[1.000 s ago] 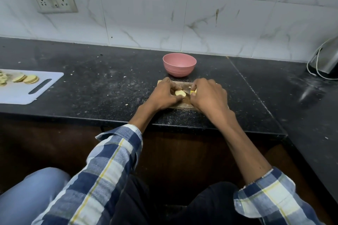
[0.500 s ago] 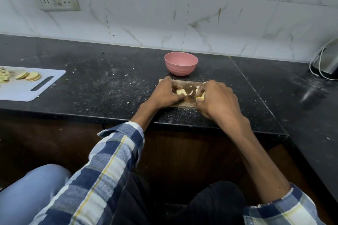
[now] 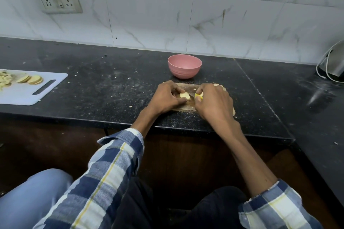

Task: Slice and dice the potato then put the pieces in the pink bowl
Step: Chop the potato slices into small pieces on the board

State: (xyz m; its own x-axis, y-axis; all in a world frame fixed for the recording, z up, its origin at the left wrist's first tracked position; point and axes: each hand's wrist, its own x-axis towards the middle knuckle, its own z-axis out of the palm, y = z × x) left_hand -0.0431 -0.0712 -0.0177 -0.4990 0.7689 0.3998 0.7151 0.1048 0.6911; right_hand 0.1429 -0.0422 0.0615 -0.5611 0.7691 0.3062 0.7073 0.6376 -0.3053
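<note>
L hand (image 3: pixel 168 96) pins the potato (image 3: pixel 184 95) on the board (image 3: pixel 188 107), fingers curled round it so it won't roll. R hand (image 3: pixel 214 101) grips a yellow-handled knife (image 3: pixel 197 96) beside it. Bowl (image 3: pixel 184 65) waits just behind, w/ a short reach.

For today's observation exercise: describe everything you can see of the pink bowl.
The pink bowl is round and deep with a smooth, matte surface that looks like plastic. It stands upright on the black counter, near the tiled wall and just beyond the wooden board where the hands work. The part of its inside that shows holds nothing; its bottom is hidden by the near wall. Neither hand touches it, and it stands apart from the board.
</note>
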